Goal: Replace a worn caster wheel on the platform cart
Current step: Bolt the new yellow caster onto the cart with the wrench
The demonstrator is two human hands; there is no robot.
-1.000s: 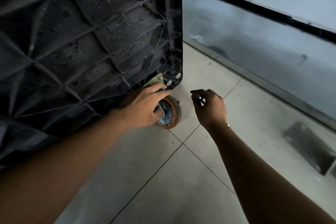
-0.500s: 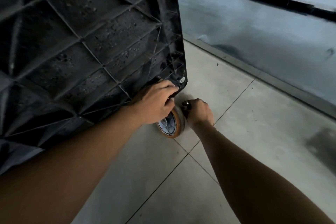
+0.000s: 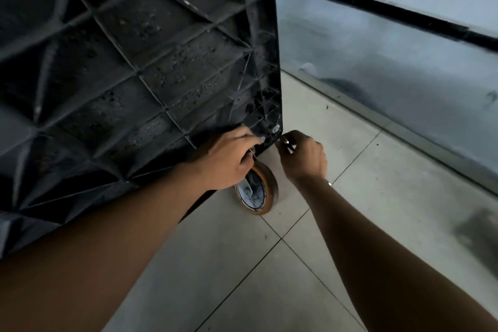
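The big black platform cart (image 3: 134, 75) stands on its edge on the floor (image 3: 350, 197), ribbed underside facing us. The caster wheel (image 3: 256, 193), orange-rimmed, sits at the cart's bottom corner, touching the floor. The left grip (image 3: 229, 159) holds the caster's top, same as before. The right grip (image 3: 303, 156) pinches a small shiny piece (image 3: 287, 142); what it is, I cannot tell. A second ago that grip was off to the side. Now it is at the corner, so bolt work there is likely starting.

Your black, ribbed platform cart (image 3: 134, 75) stands tipped up, its underside facing you; the orange-treaded caster wheel (image 3: 266, 193) sits upright at its five-o'clock corner.
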